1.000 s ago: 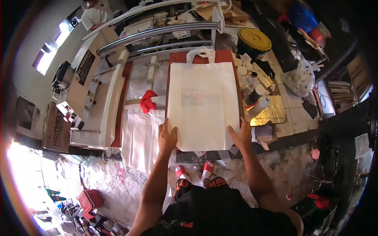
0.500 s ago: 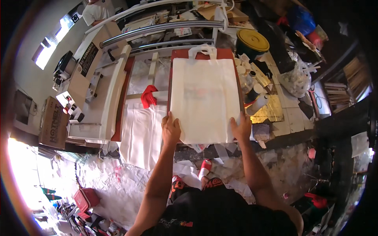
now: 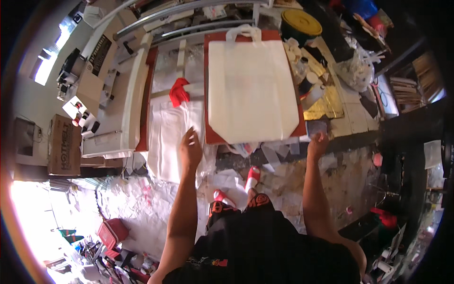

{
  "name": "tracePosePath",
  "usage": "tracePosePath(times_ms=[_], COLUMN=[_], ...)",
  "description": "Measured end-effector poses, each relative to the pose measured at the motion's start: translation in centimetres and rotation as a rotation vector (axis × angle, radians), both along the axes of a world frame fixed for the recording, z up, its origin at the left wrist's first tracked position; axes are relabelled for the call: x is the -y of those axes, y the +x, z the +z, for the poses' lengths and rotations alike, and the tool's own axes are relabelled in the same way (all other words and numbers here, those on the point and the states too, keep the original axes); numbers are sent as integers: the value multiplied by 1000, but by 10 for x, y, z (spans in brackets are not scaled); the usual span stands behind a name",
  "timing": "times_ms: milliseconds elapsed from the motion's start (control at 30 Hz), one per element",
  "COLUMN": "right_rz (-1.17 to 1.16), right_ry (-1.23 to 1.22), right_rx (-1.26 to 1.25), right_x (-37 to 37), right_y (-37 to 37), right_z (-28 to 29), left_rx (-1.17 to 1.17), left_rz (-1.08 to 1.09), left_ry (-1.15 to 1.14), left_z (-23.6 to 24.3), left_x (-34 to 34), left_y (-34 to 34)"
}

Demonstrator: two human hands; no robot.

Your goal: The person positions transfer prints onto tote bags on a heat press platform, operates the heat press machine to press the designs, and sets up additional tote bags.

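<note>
A white tote bag [image 3: 253, 90] with a loop handle lies flat on a reddish-brown board [image 3: 215, 137], whose border shows round it; its bottom corners look slanted. My left hand [image 3: 190, 149] hovers off the board's lower left corner, over a pile of white bags [image 3: 165, 137]. It holds nothing, its fingers slightly bent and apart. Beyond the board's lower right corner is my right hand [image 3: 318, 144], close to a small greyish pad [image 3: 316, 127]. Its fingers look curled but are blurred, so I cannot make out whether anything is in them. Neither hand touches the tote bag.
A red cloth [image 3: 179, 93] lies above the white pile. To the left stands a white frame [image 3: 135, 94], and metal bars [image 3: 189, 21] cross at the back. Bottles [image 3: 313, 97], gold foil [image 3: 324, 104] and a yellow-lidded bucket [image 3: 301, 22] crowd the right side. Scraps litter the floor.
Both my hands have let go of the white tote bag's sides and moved apart, left and right. The bag now lies flat on the board; the view has shifted somewhat.
</note>
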State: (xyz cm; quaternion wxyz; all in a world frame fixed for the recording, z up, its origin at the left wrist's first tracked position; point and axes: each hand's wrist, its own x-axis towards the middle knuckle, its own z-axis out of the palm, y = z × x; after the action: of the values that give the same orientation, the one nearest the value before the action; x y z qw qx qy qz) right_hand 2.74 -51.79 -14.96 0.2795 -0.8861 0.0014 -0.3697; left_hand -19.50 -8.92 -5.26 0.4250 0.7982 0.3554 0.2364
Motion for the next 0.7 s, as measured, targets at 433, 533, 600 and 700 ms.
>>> tracePosePath(times_ms=[433, 533, 600, 700], right_rz=[512, 546, 494, 439], right_ry=[-319, -274, -253, -425], right_rx=[-566, -667, -505, -521], right_x=[-175, -223, -223, -226], right_y=[-73, -90, -89, -86], right_z=[-241, -243, -250, -258], left_rx=[-940, -941, -963, -936], left_rz=[-21, 69, 63, 105], left_ry=[50, 6, 55, -29], left_z=[-171, -152, -156, -157], left_x=[33, 52, 54, 53], left_y=[-479, -560, -586, -590])
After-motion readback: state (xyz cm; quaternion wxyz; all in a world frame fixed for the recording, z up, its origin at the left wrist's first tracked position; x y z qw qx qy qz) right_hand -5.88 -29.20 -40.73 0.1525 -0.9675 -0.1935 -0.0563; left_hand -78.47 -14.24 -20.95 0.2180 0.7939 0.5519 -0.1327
